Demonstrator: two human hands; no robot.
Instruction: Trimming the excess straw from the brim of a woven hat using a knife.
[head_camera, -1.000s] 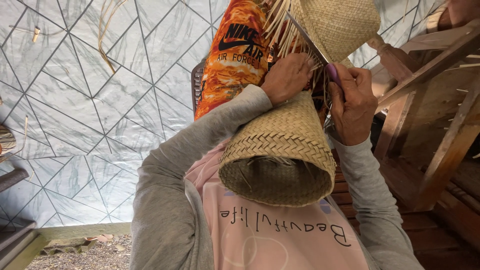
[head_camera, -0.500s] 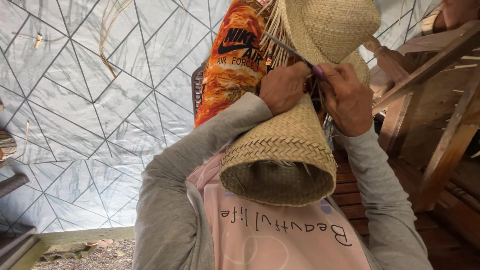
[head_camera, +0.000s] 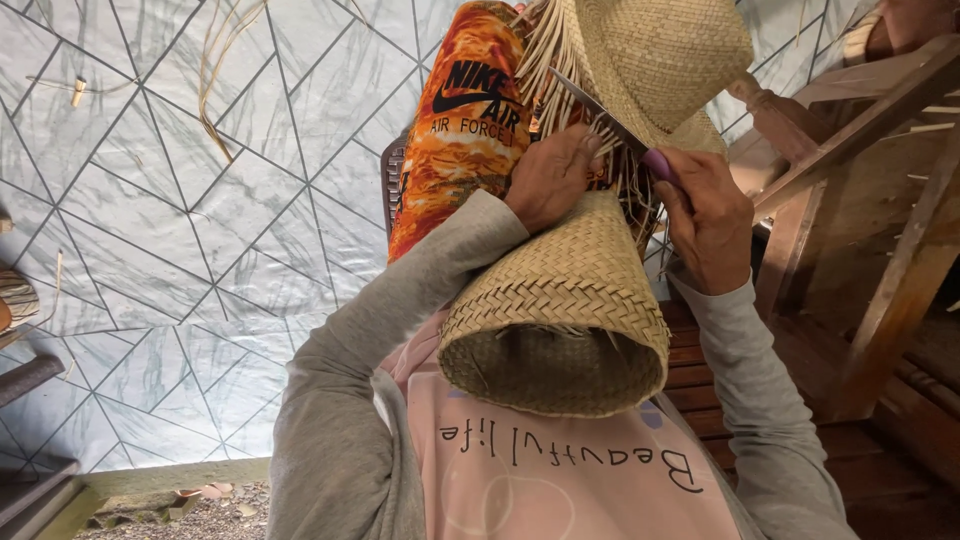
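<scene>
A woven straw tube (head_camera: 560, 300) lies on my lap with its open mouth toward me. My left hand (head_camera: 550, 178) presses on its far end among loose straw strands (head_camera: 553, 60). My right hand (head_camera: 706, 218) grips a knife with a purple handle (head_camera: 659, 164); its blade (head_camera: 598, 102) lies slanted across the strands just above my left fingers. A second woven straw piece (head_camera: 665, 55), rounded like a hat, sits beyond the hands at the top.
An orange flame-patterned cloth (head_camera: 460, 140) rises to the left of the straw work. A pale sheet with a diamond pattern (head_camera: 150, 250) covers the ground at left. Wooden beams and steps (head_camera: 880, 230) stand at right. Gravel (head_camera: 190, 515) shows at bottom left.
My right hand has lowered a little and brought the knife blade across the loose strands. My left hand slid slightly down on the tube's far end.
</scene>
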